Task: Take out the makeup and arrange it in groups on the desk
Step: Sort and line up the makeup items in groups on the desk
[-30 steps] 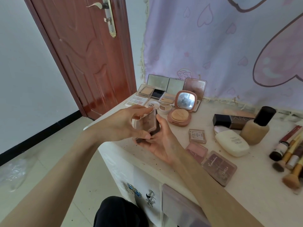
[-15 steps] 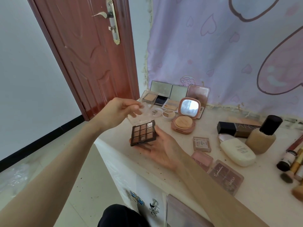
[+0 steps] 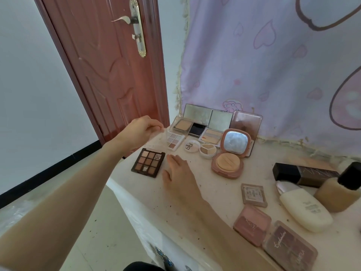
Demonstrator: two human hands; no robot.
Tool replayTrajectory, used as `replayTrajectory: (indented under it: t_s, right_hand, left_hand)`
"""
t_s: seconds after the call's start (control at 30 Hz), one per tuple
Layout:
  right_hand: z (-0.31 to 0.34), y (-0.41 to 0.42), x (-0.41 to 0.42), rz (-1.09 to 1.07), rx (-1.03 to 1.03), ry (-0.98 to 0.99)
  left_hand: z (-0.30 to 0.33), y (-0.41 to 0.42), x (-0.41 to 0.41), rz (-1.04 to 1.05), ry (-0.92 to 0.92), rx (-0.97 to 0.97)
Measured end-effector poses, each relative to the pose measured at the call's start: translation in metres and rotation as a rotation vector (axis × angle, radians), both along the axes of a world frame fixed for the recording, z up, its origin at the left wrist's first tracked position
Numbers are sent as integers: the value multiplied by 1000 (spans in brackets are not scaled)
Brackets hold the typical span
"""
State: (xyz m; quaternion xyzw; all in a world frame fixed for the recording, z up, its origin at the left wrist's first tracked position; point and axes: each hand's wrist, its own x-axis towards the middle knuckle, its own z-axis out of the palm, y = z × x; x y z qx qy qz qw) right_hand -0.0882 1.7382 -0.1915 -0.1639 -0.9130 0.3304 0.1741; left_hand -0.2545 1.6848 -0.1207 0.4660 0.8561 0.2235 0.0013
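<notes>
nine-pan palette (image 3: 148, 162): laid flat and open on the desk (image 3: 214, 192) near its left edge, dark frame, brown and shimmer pans facing up; clear lid (image 3: 157, 140) raised at its 12 o'clock side.
left hand (image 3: 139, 130): fingers curled, top edge of the clear lid pinched between thumb and fingertips; located at 11 o'clock from the palette.
right hand (image 3: 176, 172): fingers straight and relaxed, nothing held; placed just beside the palette at its 3 o'clock, contact cannot be told.
pale palette (image 3: 174, 140): seen at 1 o'clock from the nine-pan palette, partly behind the clear lid.
round compact (image 3: 228, 159): opened, mirror up, at 3 o'clock from the right hand.
back row: open mirrored palettes (image 3: 207, 122) leaned at the wall.
closed pink palettes (image 3: 252, 224): grouped at 5 o'clock from the right hand, near the desk's front edge.
bottles: cream tube (image 3: 304, 209) and foundation bottle (image 3: 338, 192) touching, at the far right.
</notes>
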Motion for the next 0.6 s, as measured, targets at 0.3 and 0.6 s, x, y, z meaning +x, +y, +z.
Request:
replayTrajectory:
  t_s: [0.3, 0.6]
  right_hand:
    - [-12, -1, 2, 3, 343, -308]
    - [-11, -1, 2, 52, 349, -373]
  left_hand:
    - [-9, 26, 3, 2, -11, -11]
    - [-18, 36, 3, 109, 7, 109]
